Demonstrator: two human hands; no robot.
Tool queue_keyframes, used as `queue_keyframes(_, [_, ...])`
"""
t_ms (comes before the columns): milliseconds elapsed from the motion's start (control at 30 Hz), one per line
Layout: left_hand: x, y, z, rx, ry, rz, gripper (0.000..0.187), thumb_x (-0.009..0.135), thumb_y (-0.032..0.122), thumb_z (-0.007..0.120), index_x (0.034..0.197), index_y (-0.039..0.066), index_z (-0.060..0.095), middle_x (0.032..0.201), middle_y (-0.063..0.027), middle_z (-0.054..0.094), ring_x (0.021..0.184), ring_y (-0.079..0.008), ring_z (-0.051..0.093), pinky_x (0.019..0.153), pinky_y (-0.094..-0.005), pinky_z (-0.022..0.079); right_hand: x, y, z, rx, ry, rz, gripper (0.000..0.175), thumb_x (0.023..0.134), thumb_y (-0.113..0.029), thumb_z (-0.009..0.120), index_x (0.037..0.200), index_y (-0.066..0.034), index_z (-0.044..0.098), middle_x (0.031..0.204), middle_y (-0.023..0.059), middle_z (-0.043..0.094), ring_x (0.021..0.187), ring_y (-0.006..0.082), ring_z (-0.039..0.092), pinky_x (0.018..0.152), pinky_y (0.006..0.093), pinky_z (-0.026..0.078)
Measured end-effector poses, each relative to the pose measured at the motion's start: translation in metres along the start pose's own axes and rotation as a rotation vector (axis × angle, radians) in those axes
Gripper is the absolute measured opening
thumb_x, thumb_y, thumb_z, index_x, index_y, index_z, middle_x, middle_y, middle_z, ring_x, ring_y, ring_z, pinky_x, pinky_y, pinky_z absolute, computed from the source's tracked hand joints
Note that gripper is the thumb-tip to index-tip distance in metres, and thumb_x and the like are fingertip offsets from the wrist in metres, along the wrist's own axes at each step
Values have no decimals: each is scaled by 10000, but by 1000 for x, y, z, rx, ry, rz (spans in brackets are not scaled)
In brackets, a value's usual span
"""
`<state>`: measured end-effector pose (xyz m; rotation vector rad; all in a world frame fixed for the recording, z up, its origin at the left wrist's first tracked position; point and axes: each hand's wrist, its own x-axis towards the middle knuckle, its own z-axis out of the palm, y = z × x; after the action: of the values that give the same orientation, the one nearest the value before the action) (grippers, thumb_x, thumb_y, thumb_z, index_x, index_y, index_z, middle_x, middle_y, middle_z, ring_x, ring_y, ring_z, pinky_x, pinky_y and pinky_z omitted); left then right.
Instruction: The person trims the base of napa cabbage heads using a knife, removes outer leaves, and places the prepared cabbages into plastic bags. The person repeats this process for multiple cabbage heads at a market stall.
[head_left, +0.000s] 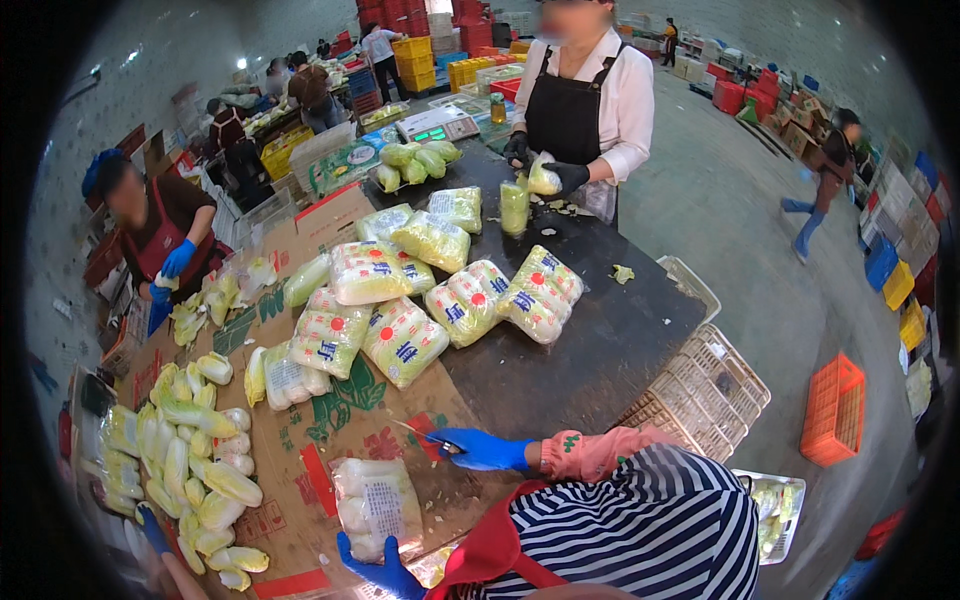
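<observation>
My right hand (480, 450), in a blue glove, grips a small knife (409, 428) whose thin blade points left over the cardboard. My left hand (382, 571), also blue-gloved, holds the near edge of a clear plastic bag of napa cabbage hearts (379, 502), thumb and fingers on either side of its lower end. That bag lies flat, a panel of printed writing facing up. Beyond it is a loose pile of similar bags (405, 341), some showing a red sun print. Many trimmed cabbage hearts (187, 450) are heaped to the left.
Cardboard (292, 480) covers the near tabletop; the dark table (540, 375) continues right. Across it, a co-worker (574, 112) in black gloves holds a cabbage. Another person (165, 225) works at the left, and a co-worker's gloved hand (154, 529) reaches beside the heap. Plastic crates (705, 390) stand at right.
</observation>
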<state>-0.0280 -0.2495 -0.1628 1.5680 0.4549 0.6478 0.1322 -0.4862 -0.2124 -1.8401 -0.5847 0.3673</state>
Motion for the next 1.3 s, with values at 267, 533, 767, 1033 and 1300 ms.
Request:
queue_keyframes(267, [10, -17, 9, 357, -5, 330, 753, 674, 69, 773, 1331, 8, 409, 1306, -151, 453, 1217, -299, 424, 1040, -404, 317, -19, -50, -6, 44, -175, 36, 513, 890, -223, 595, 1372, -140, 439, 952, 137, 638, 812, 228, 633, 751, 348, 500])
queue_keyframes(533, [11, -16, 5, -16, 29, 137, 850, 608, -25, 725, 1361, 45, 337, 1355, -113, 404, 1235, -243, 408, 1062, -364, 319, -29, -85, 17, -191, -327, -69, 370, 891, -224, 585, 1232, -95, 521, 831, 180, 631, 759, 351, 641, 641, 393, 500])
queue_keyframes(767, [11, -25, 5, -213, 38, 80, 846, 581, -90, 627, 1361, 80, 347, 1317, -86, 431, 1199, -220, 440, 1031, -341, 351, -32, -99, 25, -419, -222, -162, 294, 890, -208, 568, 1142, -62, 531, 838, 203, 624, 751, 385, 619, 612, 440, 490])
queue_keyframes(1033, [7, -23, 12, -234, 83, 62, 822, 569, -133, 578, 1340, 77, 386, 1296, -82, 456, 1190, -217, 446, 1011, -328, 376, -47, -93, 27, -515, -224, -166, 174, 883, -200, 549, 986, -61, 524, 768, 181, 603, 674, 380, 607, 567, 456, 475])
queue_keyframes(1300, [12, -34, 6, -202, 100, 90, 829, 580, -76, 636, 1353, 77, 380, 1318, -89, 443, 1217, -222, 427, 1035, -350, 357, -50, -85, 21, -659, -168, -374, 152, 876, -220, 531, 813, -82, 522, 650, 156, 531, 519, 321, 539, 491, 422, 433])
